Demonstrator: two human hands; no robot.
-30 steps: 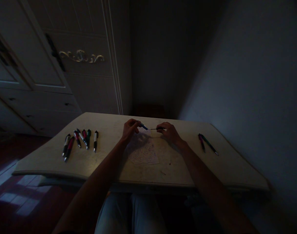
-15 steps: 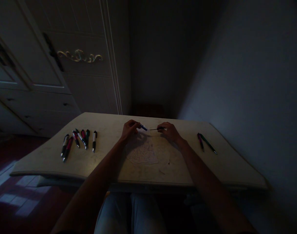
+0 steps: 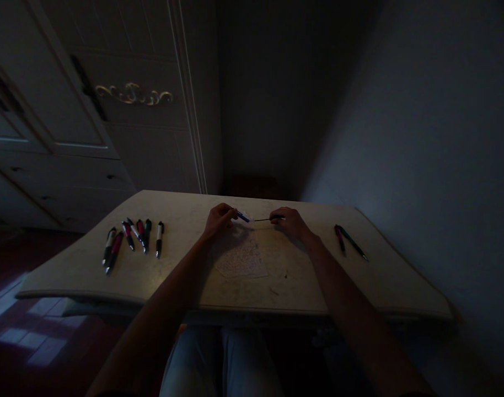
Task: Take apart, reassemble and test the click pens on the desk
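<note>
My left hand [image 3: 220,219] is closed, pinching a blue pen barrel [image 3: 242,216] that slants down to the right. Opposite it, my right hand [image 3: 290,223] is closed on a dark pen part, from which a thin dark rod like a pen refill [image 3: 262,220] points left. The rod's tip is close to the barrel's right end; whether they touch is too small to tell. Beneath and in front of my left hand lies a sheet of paper [image 3: 241,260] covered in scribbles, its upper part partly hidden by the hand.
Several pens [image 3: 140,236] lie at the table's left. A purple pen [image 3: 340,239] and a green pen [image 3: 354,243] rest on the right. Small dark bits [image 3: 285,274] are near the front edge of the pale table [image 3: 177,289]. A cabinet [image 3: 156,154] stands beyond.
My right hand has shifted slightly right with its pen part, so the gap between the hands is a little wider. My left hand stays nearly in place.
</note>
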